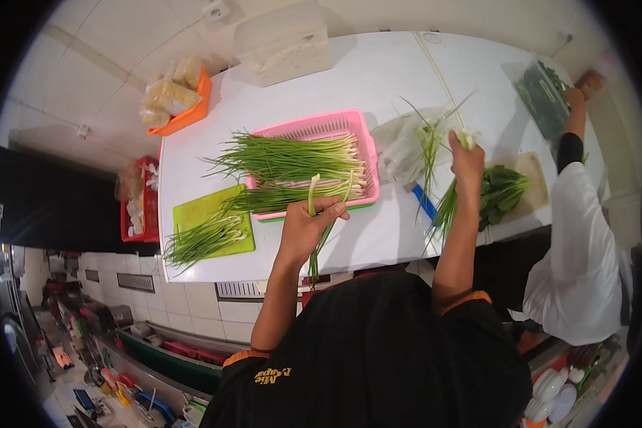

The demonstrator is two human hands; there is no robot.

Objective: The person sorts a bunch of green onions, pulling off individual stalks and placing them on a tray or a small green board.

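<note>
My left hand (311, 222) grips a few spring onions (314, 195), white ends up and green leaves hanging below. In my right hand (468, 163) is a bunch of spring onions (445, 211), its pale ends above my fist. Just beyond my left hand stands a pink plastic basket (372, 155) with rows of spring onions (299, 155), roots to the right. More spring onions (214, 241) lie on a lime-green cutting board (195, 211) at the left. A clear plastic bag (401, 150) with loose green stalks (429, 142) lies between basket and right hand.
A blue-handled knife (425, 203) lies near my right forearm. Leafy greens (500, 192) rest on a beige board (537, 179). At the right a person in a white sleeve (580, 214) reaches into a clear container (545, 101). An orange basket (192, 115) and a plastic box (286, 53) stand at the back.
</note>
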